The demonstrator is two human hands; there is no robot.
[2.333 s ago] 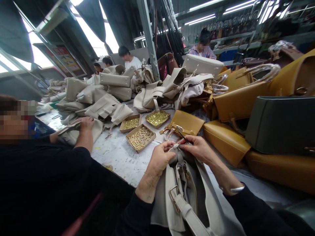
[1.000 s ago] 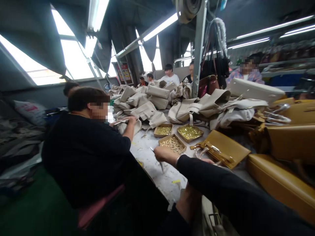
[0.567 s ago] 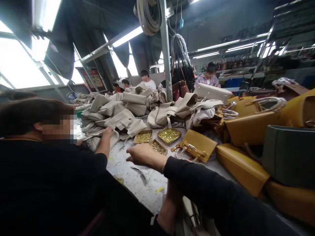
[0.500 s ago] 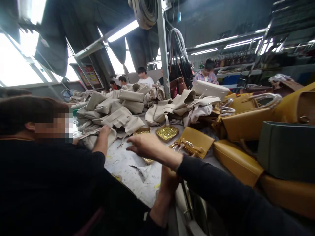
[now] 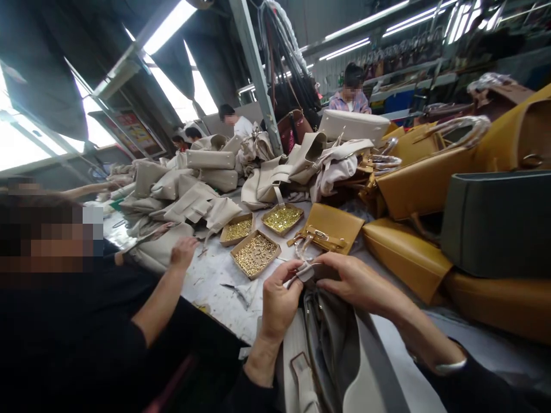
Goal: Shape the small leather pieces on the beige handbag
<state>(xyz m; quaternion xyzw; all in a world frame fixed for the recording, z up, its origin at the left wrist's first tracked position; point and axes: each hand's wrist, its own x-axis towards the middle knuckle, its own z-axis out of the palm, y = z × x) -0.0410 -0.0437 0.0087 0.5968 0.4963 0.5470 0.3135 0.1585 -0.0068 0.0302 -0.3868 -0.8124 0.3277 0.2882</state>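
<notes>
An open beige handbag (image 5: 365, 367) with a grey lining stands upright close in front of me. At its far upper edge my left hand (image 5: 279, 295) pinches a small light strap tab (image 5: 306, 272) between thumb and fingers. My right hand (image 5: 359, 281) closes on the same edge from the other side, its fingertips beside the tab. Whether a small fitting sits between the fingertips, I cannot tell. Just beyond my hands is a cardboard tray of small gold studs (image 5: 241, 263). Behind it are two more trays of gold pieces, one left (image 5: 236, 230) and one right (image 5: 282, 219).
Dark-handled snips (image 5: 236, 293) lie on the white table (image 5: 210, 278). A co-worker's hand (image 5: 184, 252) rests by the heap of beige bags (image 5: 189, 195) at left. Mustard bags (image 5: 408, 258) and a dark green bag (image 5: 495, 229) crowd the right, around a small mustard bag (image 5: 333, 226).
My right hand has come back from over the trays to the beige bag's edge, meeting my left hand. The view has shifted, and the stud tray now shows fully.
</notes>
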